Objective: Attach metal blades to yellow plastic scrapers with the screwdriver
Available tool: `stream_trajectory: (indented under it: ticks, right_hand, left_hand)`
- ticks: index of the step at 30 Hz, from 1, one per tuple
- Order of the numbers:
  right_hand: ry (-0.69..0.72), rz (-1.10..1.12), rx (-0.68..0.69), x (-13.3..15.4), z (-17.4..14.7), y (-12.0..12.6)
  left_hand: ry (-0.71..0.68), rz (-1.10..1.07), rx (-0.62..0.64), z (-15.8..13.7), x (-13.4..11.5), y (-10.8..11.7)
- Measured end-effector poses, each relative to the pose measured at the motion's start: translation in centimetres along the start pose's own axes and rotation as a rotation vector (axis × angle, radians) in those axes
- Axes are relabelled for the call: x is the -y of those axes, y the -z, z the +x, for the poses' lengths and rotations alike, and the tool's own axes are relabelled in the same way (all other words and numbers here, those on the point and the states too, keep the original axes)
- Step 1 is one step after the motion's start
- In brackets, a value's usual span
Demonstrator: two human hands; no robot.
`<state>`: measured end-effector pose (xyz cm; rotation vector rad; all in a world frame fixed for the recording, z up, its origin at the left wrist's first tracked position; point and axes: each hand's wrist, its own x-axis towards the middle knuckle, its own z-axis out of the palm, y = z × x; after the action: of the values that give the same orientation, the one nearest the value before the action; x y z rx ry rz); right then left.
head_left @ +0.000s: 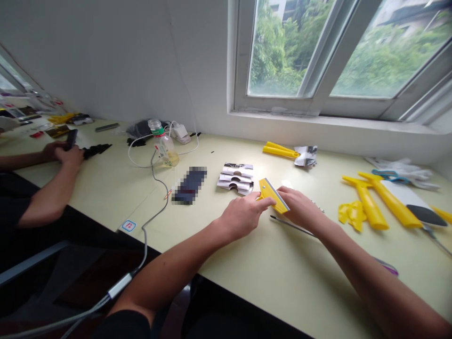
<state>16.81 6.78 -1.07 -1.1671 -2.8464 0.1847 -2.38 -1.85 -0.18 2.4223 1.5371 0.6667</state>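
My left hand point(243, 212) is closed on a yellow scraper head point(271, 195) with a metal strip along its far edge, thumb on its face. My right hand point(298, 205) is right behind that edge. Its fingers curl downward and are largely hidden by the scraper head, so what they hold does not show. A thin dark rod point(291, 225) with a black tip lies on the table below my right wrist. Beyond my hands is a stack of folded printed cards point(236, 180). To the right lie yellow scraper handles point(372, 207) and small yellow pieces point(352, 214).
A pixelated dark object point(190, 185) and a bottle point(163, 143) with a cable looped around it stand left. Yellow handles with a packet point(305, 156) lie near the window wall. White gloves point(406, 172) rest at right. A co-worker's hands point(65, 153) hold a dark object at far left.
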Motion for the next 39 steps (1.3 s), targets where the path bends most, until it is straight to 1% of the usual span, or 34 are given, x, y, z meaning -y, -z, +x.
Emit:
stream_trajectory:
  ticks: [5,18,23,27,32,36,39]
  right_hand:
    - [-0.018,0.019,0.009,0.3,-0.1,0.3]
    - [-0.015,-0.075,0.0,-0.1,0.1,0.3]
    - [-0.023,-0.091,-0.003,-0.3,0.1,0.1]
    - [0.014,-0.085,-0.055,-0.5,0.2,-0.5]
    - [0.024,-0.085,-0.078,-0.6,0.2,-1.0]
    - [0.014,-0.046,-0.083,-0.7,0.2,-0.6]
    - [0.008,0.022,-0.114,-1.3,0.0,0.4]
  left_hand:
    - [-0.019,0.007,-0.007,-0.1,0.0,0.0]
    - [-0.028,0.021,-0.011,-0.1,0.1,-0.1]
    - [-0.021,-0.038,-0.043,0.1,0.3,-0.1]
    - [-0.003,-0.139,-0.083,0.3,0.6,-0.1]
    - [0.048,-0.232,-0.082,0.3,0.9,-0.1]
    - [0.061,-0.232,-0.088,0.4,1.1,-0.1]
    - [0.063,-0.168,-0.073,0.4,1.2,0.2]
